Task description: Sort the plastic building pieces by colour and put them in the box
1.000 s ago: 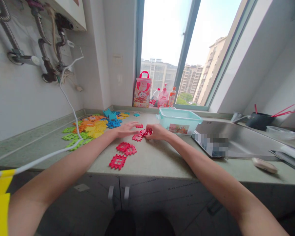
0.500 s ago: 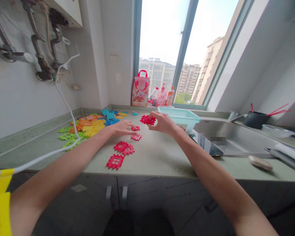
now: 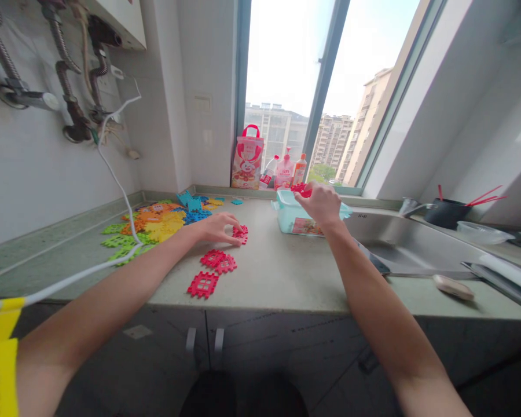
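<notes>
My right hand (image 3: 323,204) is closed on red interlocking plastic tiles (image 3: 300,188), just above the turquoise plastic box (image 3: 293,215); how many it holds is hard to see. On the counter, my left hand (image 3: 220,227) has its thumb and fingers closed around the edge of more red tiles (image 3: 242,234), which overlap. Nearer the counter's front edge lie two overlapping red tiles (image 3: 226,264) and a single red tile (image 3: 203,284) with a window-like middle. The inside of the box is mostly hidden.
A pile of orange, yellow, green and blue tiles (image 3: 156,223) spreads at the left, crossed by a white cable (image 3: 121,194). A dark flat device (image 3: 375,262) lies by the sink (image 3: 403,240). Bottles (image 3: 285,172) and a pink bag (image 3: 247,161) stand on the windowsill.
My right hand has carried its red tiles rightward to above the box. My left hand has moved slightly and brought the nearby red tiles together.
</notes>
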Demonstrator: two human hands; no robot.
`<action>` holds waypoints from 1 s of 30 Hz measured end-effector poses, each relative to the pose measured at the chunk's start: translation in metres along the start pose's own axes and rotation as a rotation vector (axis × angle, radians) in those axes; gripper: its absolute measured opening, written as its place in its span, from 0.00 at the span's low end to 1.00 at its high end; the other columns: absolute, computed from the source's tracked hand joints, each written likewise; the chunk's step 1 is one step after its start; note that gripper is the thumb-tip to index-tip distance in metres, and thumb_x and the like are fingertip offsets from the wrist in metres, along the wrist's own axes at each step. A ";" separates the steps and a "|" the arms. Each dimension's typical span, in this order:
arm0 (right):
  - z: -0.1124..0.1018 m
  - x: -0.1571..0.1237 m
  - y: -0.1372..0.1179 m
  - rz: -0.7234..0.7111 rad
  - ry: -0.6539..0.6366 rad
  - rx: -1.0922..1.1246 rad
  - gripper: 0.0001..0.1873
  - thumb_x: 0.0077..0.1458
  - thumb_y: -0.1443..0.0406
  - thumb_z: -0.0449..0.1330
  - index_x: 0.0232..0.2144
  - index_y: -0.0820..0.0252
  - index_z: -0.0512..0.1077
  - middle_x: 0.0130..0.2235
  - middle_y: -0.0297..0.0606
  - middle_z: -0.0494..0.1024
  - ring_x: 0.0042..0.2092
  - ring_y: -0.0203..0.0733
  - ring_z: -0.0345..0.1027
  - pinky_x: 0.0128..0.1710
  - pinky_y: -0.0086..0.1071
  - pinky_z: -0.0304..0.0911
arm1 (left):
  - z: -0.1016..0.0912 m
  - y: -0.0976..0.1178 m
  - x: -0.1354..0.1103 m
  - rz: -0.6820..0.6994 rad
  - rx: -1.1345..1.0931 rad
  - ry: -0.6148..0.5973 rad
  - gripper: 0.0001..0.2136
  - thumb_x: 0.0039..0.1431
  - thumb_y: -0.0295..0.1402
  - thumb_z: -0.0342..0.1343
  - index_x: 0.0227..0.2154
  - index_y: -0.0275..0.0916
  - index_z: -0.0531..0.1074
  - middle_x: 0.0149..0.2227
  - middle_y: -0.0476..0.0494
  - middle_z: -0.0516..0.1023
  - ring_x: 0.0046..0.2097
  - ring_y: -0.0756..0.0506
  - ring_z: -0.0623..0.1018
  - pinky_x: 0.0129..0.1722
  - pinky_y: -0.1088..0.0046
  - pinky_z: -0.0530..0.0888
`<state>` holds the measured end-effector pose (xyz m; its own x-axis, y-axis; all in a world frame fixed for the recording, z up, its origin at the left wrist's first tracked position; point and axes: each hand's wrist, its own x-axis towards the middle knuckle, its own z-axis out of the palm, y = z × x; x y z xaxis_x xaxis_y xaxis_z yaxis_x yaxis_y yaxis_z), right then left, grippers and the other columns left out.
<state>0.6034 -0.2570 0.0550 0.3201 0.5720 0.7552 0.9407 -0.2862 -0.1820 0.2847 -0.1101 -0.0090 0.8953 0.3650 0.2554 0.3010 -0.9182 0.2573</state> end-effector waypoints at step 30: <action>0.015 -0.121 -0.144 -1.097 -0.659 0.735 0.21 0.66 0.53 0.66 0.56 0.55 0.78 0.60 0.46 0.77 0.60 0.51 0.71 0.65 0.43 0.62 | 0.014 -0.032 0.010 -0.144 0.096 0.036 0.31 0.61 0.60 0.58 0.54 0.40 0.78 0.54 0.39 0.82 0.54 0.37 0.79 0.54 0.67 0.73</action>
<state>0.4309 -0.2739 -0.0195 -0.7711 0.5360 0.3435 0.5208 0.8415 -0.1440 0.2885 -0.0794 -0.0279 0.8286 0.4978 0.2560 0.4571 -0.8657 0.2040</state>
